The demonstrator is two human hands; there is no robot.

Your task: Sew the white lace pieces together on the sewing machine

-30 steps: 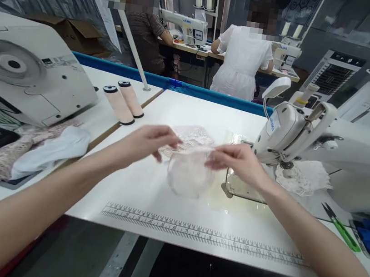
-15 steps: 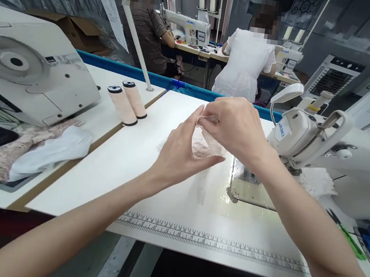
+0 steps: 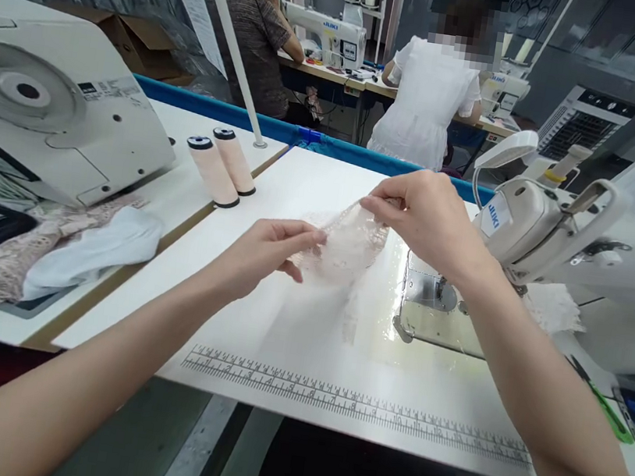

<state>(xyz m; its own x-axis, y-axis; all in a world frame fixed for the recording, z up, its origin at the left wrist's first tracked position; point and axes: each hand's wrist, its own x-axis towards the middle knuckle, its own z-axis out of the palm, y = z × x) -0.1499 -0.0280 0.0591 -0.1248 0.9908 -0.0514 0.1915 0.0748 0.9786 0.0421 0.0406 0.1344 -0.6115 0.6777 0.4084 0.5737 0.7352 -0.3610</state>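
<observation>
A pale pink, sheer piece of lace fabric (image 3: 345, 246) is stretched between my two hands above the white table. My left hand (image 3: 274, 252) pinches its left edge between thumb and fingers. Higher up and to the right, my right hand (image 3: 416, 208) grips the upper corner with its fingertips pressed together. The sewing machine (image 3: 510, 210) stands just right of my right hand, its metal needle plate (image 3: 436, 322) partly behind my right forearm. White lace (image 3: 553, 306) lies beside the machine's needle area.
Two peach thread spools (image 3: 221, 169) stand left of centre. Another machine (image 3: 46, 105) is at the far left, with lace and white cloth (image 3: 94, 254) before it. A printed ruler (image 3: 353, 404) runs along the front edge. Green-handled scissors (image 3: 607, 405) lie right. Two people sit at machines beyond.
My hands have moved apart, the left down and leftward, the right slightly rightward. The lace, bunched between them before, is now spread out. The camera view has shifted a little.
</observation>
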